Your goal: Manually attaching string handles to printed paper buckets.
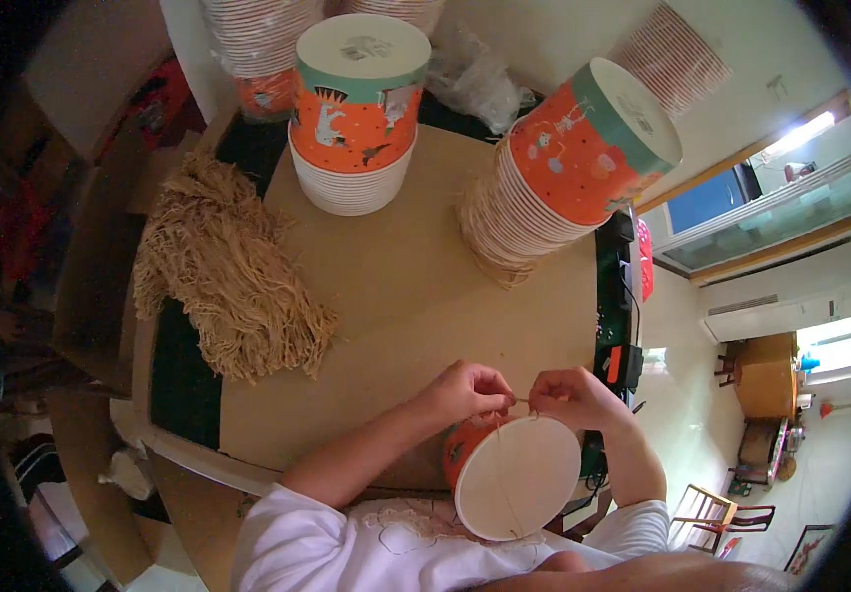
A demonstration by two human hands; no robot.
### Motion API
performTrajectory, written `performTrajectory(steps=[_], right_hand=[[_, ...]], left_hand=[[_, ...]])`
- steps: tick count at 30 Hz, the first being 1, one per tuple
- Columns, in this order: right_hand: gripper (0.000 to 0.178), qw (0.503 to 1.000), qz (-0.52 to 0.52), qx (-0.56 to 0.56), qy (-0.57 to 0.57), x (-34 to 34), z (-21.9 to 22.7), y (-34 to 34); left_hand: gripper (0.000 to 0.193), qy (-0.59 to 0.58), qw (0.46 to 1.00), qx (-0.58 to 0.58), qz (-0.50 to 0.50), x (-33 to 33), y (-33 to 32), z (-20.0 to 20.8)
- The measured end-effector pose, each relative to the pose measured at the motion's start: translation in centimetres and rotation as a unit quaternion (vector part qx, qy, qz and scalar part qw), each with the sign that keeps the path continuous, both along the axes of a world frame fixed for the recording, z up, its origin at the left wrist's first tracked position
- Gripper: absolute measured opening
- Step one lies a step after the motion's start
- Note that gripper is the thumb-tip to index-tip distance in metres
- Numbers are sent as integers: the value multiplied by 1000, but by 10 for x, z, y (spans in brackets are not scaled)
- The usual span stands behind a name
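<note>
An orange paper bucket (517,479) lies tipped against my body at the table's near edge, its round white face turned up toward me. A thin tan cord (500,462) runs across that face and up to its far rim. Just above the rim, my left hand (475,390) and my right hand (571,397) are close together, each pinching the cord between thumb and fingers. A short length of it shows between them. Whether the cord is knotted there is too small to tell.
A heap of tan cords (233,266) lies on the left of the cardboard-covered table (396,286). Behind stand a stack of upturned orange-and-green buckets (356,118) and, to its right, a leaning stack (573,148) with cords hanging from it. Crumpled clear plastic (475,79) sits between them.
</note>
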State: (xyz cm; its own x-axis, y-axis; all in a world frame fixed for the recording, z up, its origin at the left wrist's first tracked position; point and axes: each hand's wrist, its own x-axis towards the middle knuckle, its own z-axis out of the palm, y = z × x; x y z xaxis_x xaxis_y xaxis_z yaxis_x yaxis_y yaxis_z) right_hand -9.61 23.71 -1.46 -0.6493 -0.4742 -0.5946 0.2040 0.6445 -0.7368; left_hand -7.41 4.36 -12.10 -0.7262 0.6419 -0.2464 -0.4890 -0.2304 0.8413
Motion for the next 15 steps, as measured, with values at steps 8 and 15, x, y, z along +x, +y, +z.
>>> performTrajectory(steps=[8,15], right_hand=[[11,994,64,32,78,-2,1,-9],[11,998,41,6,50,-1,2,-12]], left_hand=[[10,1,999,-37,17,-1,-5,12],[13,119,978,-145,88,0,-7,26]])
